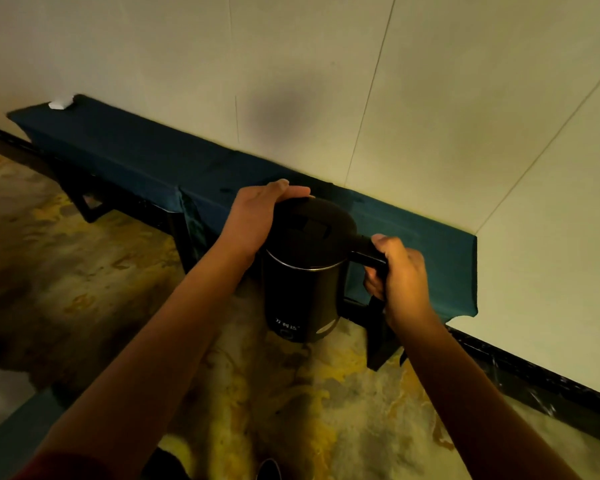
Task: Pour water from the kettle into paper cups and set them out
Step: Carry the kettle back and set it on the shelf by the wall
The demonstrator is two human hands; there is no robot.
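Black and matte, the kettle (pixel 303 271) stands upright in my grip, a thin bright metal band circling it just under the lid and pale lettering printed low on its body above a small round button. I cannot tell whether its base touches anything; it sits in front of the long shelf, over the floor. My right hand (pixel 400 275) wraps the black handle on the kettle's right side, fingers curled round the grip and thumb up near its top. My left hand (pixel 257 213) lies over the far left edge of the lid, fingers straight and together, pressing flat against it.

Behind the kettle runs a low shelf (pixel 136 157) draped in dark blue cloth, set against a pale panelled wall (pixel 326 81), with black legs under it. A small white object (pixel 60 102) rests at the shelf's far left end, well apart from the kettle. Below is a floor (pixel 291 410) mottled in yellow and grey. My forearms cross the lower view and hide part of it.
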